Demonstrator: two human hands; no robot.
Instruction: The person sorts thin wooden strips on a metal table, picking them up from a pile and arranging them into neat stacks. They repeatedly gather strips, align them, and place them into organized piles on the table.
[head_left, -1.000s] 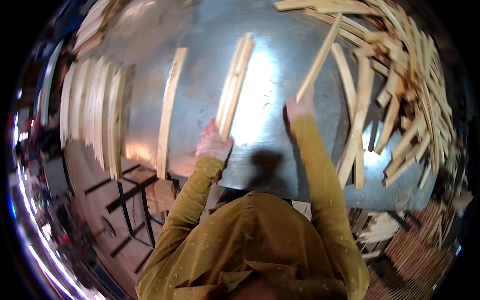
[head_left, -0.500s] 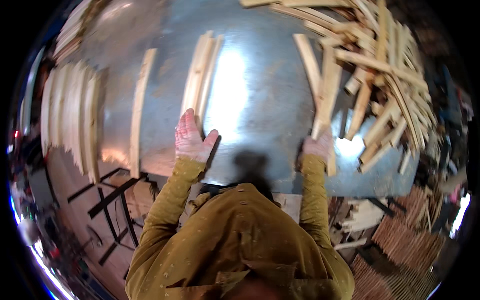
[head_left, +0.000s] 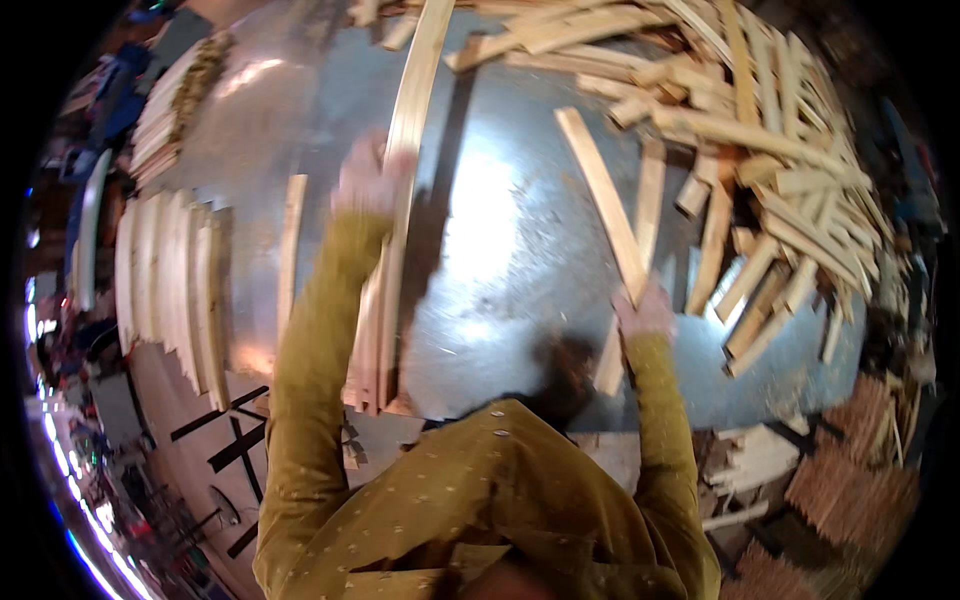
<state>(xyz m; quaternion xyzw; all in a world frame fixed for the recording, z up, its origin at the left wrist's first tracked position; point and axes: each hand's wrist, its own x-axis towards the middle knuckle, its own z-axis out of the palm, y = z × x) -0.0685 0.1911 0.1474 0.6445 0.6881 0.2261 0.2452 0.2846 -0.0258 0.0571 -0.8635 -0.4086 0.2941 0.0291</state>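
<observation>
My left hand (head_left: pixel 368 178), a little blurred, is closed on a long pale wooden strip (head_left: pixel 418 85) raised over the metal table, and its dark shadow falls to the right. Below that strip, several more strips (head_left: pixel 368 335) lie side by side by the table's front edge. Closed around the near end of another wooden strip (head_left: pixel 598 195) is my right hand (head_left: pixel 648 314); this strip slants away to the far left. Partly under it lies a further strip (head_left: pixel 650 185), crossing behind my right hand.
A jumbled heap of wooden strips (head_left: pixel 760 130) covers the table's right and far side. To the left, a row of strips (head_left: pixel 165 280) lies side by side, with a single strip (head_left: pixel 291 240) nearby. Another stack (head_left: pixel 180 100) sits at the far left. Wood bundles (head_left: pixel 850 490) stand below right.
My left hand, open over the strips before, has moved farther away and now grips a raised one. The strip in my right hand has swung to the left, away from the one beside it.
</observation>
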